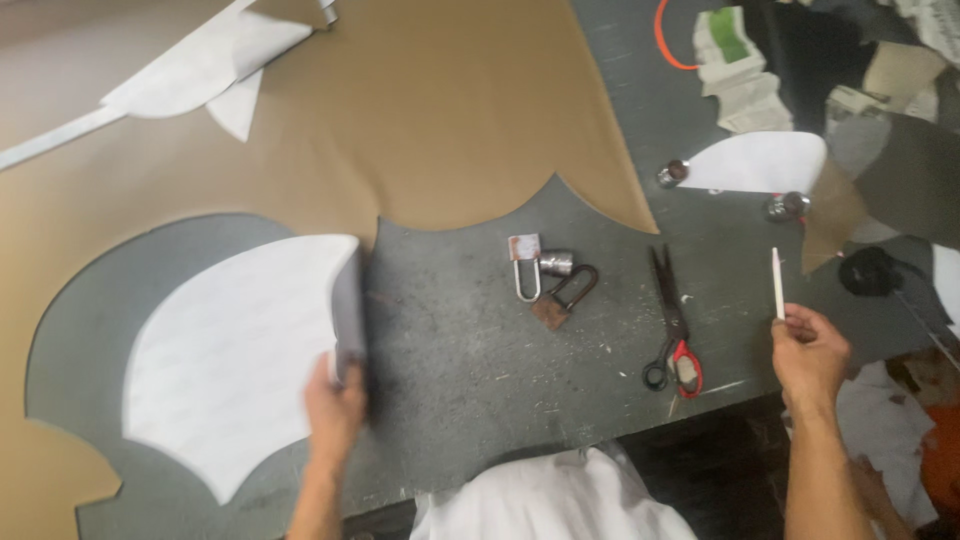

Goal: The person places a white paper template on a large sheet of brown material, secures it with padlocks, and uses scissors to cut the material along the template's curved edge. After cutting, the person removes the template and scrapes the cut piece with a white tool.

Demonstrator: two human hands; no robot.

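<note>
While the left hand is pinching the white paper pattern by its edge, lifting it, the right hand's fingers are pinching a white chalk pencil upright, ready.

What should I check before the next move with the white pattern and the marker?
1. Left hand has a grip on the white pattern at its right edge: ok.
2. Pattern lies flat: not ok, the right edge is lifted and blurred.
3. Right hand holds the white marker upright: ok.
4. Marker tip condition: cannot tell, too small.
5. Scissors lie clear of both hands, blades shut: ok.
6. Padlocks sit apart from the pattern, on the dark table, not weighing it down: ok.
</note>
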